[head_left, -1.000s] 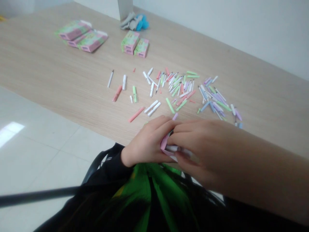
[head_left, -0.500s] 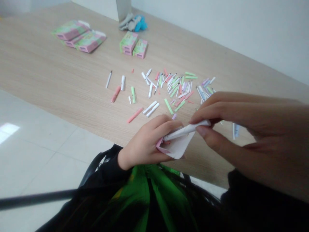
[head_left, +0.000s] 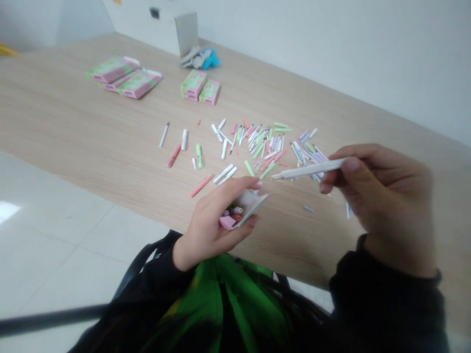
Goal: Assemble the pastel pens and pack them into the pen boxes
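My left hand (head_left: 206,215) is closed around a small pink box (head_left: 227,222), its white inner flap standing open toward the right. Inside the box show the round ends of several pens (head_left: 237,211), some red and some pale. My right hand (head_left: 386,201) pinches a white pen (head_left: 309,169) between thumb and fingers. The pen lies nearly level, its thin end pointing left, in the air to the upper right of the box and apart from it. Part of the box is hidden by my left fingers.
Loose pen parts in white, green, red and purple (head_left: 261,139) lie scattered beyond my hands. Small pink-green boxes (head_left: 193,83) and larger ones (head_left: 138,83) sit farther back. Grey and blue gloves (head_left: 200,59) lie by a white box (head_left: 147,24).
My right hand has drawn the white pen away from the box mouth, to the right and upward. My left hand still holds the box. The view has tilted up slightly.
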`<action>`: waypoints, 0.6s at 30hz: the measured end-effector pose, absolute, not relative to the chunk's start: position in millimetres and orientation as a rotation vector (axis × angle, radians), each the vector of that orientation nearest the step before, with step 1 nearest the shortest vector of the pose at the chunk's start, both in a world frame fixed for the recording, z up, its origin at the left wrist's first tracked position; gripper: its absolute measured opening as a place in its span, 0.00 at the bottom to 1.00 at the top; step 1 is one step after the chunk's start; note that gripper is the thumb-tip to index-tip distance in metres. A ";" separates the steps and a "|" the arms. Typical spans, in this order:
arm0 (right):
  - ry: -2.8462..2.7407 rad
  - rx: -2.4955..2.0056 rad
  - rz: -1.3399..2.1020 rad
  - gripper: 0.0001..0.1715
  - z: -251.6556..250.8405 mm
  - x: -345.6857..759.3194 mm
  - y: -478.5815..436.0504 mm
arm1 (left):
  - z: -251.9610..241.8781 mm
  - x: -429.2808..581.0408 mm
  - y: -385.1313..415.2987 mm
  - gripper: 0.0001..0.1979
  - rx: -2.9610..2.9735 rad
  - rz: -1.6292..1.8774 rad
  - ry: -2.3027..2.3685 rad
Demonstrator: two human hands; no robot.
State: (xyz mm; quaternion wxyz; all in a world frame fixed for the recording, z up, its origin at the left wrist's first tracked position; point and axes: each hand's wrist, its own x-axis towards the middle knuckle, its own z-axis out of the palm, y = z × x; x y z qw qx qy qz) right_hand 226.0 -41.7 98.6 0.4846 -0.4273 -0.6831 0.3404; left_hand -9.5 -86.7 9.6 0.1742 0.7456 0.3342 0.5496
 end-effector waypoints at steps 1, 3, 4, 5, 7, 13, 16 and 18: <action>-1.590 -1.030 0.877 0.04 90.6 228.2 -39.2 | 9.2 -8.9 -86.4 0.23 2.131 1.567 0.930; -1.483 -1.001 0.967 0.04 75.5 231.3 -34.5 | 8.0 -7.2 -85.3 0.25 2.157 1.591 0.883; -1.445 -0.985 1.004 0.05 69.0 232.2 -32.4 | 7.3 -6.2 -84.7 0.27 2.160 1.601 0.868; -1.416 -0.970 1.039 0.06 63.3 232.4 -30.6 | 6.7 -5.1 -84.1 0.28 2.159 1.604 0.862; -1.377 -0.949 1.106 0.07 54.6 231.3 -28.2 | 6.1 -3.1 -83.2 0.30 2.147 1.593 0.874; -1.272 -0.877 1.243 0.07 42.2 218.3 -27.4 | 11.0 3.7 -81.4 0.31 2.105 1.524 0.930; -1.230 -0.830 1.282 0.08 39.0 212.3 -27.8 | 14.4 7.1 -80.4 0.29 2.108 1.542 0.929; -1.201 -0.817 1.299 0.08 37.3 210.3 -28.3 | 15.7 7.7 -79.8 0.28 2.086 1.548 0.953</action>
